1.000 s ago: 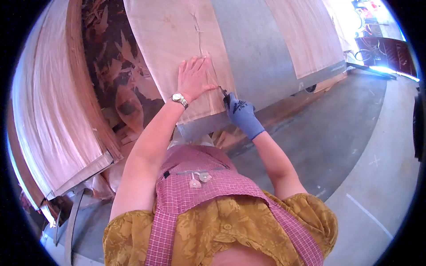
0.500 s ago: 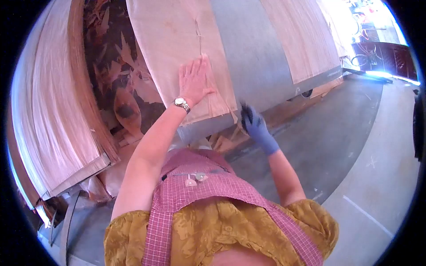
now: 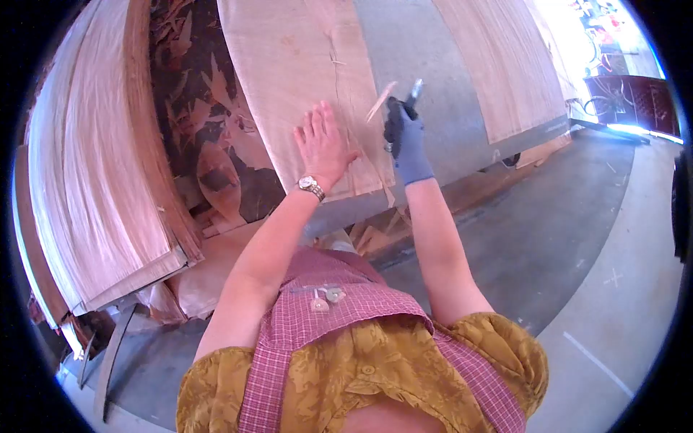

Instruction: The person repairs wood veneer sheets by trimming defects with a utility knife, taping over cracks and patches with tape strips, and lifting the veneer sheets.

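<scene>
Apparently to steady it, the bare left hand [image 3: 323, 153] lay splayed flat, grasping nothing, on the pale-pink cracked wood sheet [image 3: 285, 68] atop the smooth grey tabletop [image 3: 408, 54], while the blue-gloved right hand [image 3: 408, 138] gripped a slim shiny-tipped tool [image 3: 415, 92].

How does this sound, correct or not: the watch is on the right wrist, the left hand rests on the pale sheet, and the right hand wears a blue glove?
Not quite: the watch is on the left wrist, as the head view shows. The left hand does rest on the pale sheet, and the right hand wears a blue glove.
</scene>
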A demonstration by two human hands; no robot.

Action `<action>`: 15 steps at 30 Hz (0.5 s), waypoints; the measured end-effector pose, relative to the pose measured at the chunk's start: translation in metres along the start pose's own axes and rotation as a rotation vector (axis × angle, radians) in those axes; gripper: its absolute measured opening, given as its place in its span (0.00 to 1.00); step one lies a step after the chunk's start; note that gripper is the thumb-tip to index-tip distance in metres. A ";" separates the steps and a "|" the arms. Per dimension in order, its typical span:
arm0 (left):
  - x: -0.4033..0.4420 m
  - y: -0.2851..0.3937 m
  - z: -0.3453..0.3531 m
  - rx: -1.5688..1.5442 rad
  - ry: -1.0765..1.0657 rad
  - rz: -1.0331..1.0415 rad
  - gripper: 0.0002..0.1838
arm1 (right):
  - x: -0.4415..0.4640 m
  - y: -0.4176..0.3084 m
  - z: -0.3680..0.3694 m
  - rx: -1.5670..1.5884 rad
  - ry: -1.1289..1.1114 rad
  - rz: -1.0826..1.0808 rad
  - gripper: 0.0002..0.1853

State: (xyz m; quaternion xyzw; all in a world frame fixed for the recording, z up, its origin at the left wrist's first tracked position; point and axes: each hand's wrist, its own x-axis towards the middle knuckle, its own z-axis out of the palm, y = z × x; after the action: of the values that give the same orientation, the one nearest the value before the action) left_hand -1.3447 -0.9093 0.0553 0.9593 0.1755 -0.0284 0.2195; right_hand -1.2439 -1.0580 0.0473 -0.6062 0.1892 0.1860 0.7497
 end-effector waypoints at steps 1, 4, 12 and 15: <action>0.002 0.000 0.001 -0.009 0.004 0.008 0.68 | -0.007 -0.008 -0.003 -0.054 0.001 -0.012 0.08; -0.002 -0.001 0.005 -0.024 0.013 0.027 0.68 | -0.018 -0.012 -0.016 -0.100 -0.027 0.003 0.05; -0.001 0.000 0.008 0.105 0.029 0.031 0.67 | -0.111 0.014 -0.114 -1.099 -0.421 -0.176 0.17; 0.000 0.004 0.000 0.074 -0.038 0.028 0.66 | -0.141 0.060 -0.149 -1.412 -0.131 -0.370 0.17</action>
State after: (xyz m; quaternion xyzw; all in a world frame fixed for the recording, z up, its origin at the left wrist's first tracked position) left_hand -1.3438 -0.9127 0.0564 0.9684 0.1569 -0.0501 0.1874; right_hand -1.4038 -1.1991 0.0399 -0.9547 -0.1265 0.1696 0.2092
